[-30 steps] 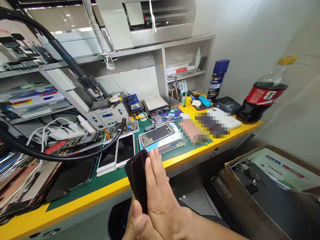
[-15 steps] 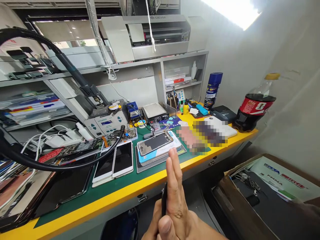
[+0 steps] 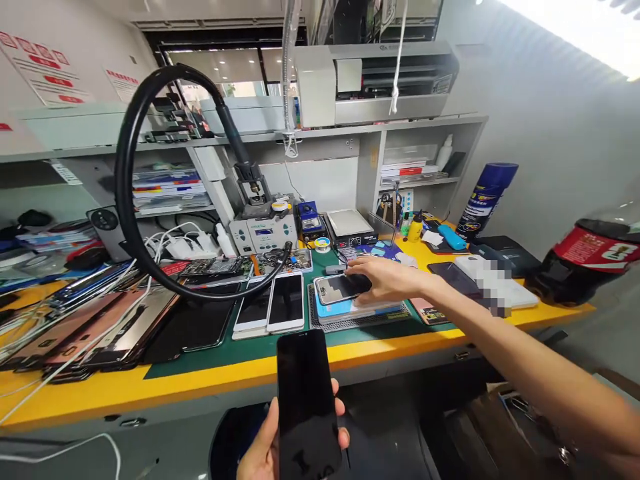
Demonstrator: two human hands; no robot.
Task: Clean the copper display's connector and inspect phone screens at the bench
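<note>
Right hand (image 3: 385, 280) has moved from the black, glass-faced smartphone (image 3: 306, 400) to the silver-rimmed phone part (image 3: 331, 291), behind the yellow desk's front edge (image 3: 225, 380) | left hand (image 3: 261, 453) grips smartphone before that edge | right fingers bent, grip unclear | step: reaching; lifting would call for a rim hold

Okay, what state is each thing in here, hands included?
Left hand: closed around the black phone's sides.
Black phone: held, screen dark.
Right hand: over the opened phone part; contact unclear.
Opened phone part: lying flat, partly covered.
White phones: face up, screens dark.
Spray can: standing, blue cap on.
Cola bottle: partly filled, cap out of view.
Ceiling light: on.
</note>
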